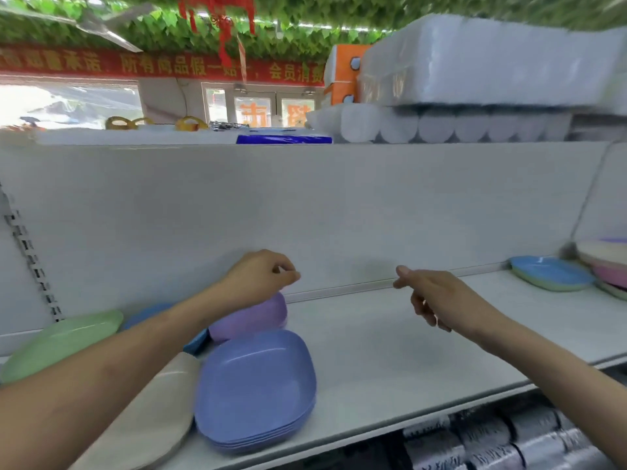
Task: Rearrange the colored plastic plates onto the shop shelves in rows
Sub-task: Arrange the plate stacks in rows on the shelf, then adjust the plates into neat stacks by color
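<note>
Showing both hands empty above the white shelf (407, 351), with the plates in two groups at either end.

The left hand (261, 274) hangs over the lilac stack (249, 317) near the back panel. Its fingers are loosely curled, thumb close to forefinger, and nothing is visible between them. Whether the wrist touches the stack cannot be told. The right hand (437, 296) hovers over the bare middle of the shelf, fingers slack, forefinger extended toward the back, holding nothing.

- **Left group:** a green plate (61, 340), a blue plate (146, 315) partly hidden behind the forearm, a cream plate (152, 418) at the front edge, and a periwinkle stack (258, 385) just in front of the lilac one.
- **Right group:** well apart at the far right lie a light-blue plate (549, 273) and a mixed stack (607, 266) of cream and pink.

The step in hand appears to be fetching the next plates, with the rows started at the left. The next move probably calls for a reach to the right end, a grip on a plate's rim, and a carry back to the bare stretch beside the lilac stack.
</note>
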Tool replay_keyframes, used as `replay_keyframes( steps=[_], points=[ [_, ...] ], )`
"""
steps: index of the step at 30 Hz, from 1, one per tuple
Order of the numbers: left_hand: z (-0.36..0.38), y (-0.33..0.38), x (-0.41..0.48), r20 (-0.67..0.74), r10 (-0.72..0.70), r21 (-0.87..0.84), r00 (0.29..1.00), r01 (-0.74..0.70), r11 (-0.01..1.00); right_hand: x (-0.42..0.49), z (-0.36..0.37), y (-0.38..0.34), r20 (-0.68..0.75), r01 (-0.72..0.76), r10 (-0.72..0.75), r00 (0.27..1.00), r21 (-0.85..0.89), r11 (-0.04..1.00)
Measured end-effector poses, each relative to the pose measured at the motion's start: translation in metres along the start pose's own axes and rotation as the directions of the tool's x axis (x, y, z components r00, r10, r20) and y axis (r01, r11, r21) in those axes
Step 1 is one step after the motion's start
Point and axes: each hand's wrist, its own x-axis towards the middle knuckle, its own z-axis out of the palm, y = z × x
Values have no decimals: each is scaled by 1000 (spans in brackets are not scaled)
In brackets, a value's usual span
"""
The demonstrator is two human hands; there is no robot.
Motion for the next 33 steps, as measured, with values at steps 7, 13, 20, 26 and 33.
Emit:
replay_keyframes(
  steps=[7,13,20,26,33],
  points=[
    [89,129,49,77,68,-85,995,-61,994,-8,-141,84,-193,-4,-18,981,-114,994],
    [179,248,81,141,155,-134,978,-136,982,-26,-266,165,-288,-42,-15,957,-188,981],
    [270,332,120,225,141,-186,964,-100,977,-42,-365,234,-339,-131,19,940,-309,942],
    [332,361,168,176,78,-147,981,-52,988,-33,-416,293,-377,-171,78,923,-222,960],
    [367,367,225,132,-104,-47,986,111,993,27,-463,343,-424,-224,99,900,-257,940]
  ],
)
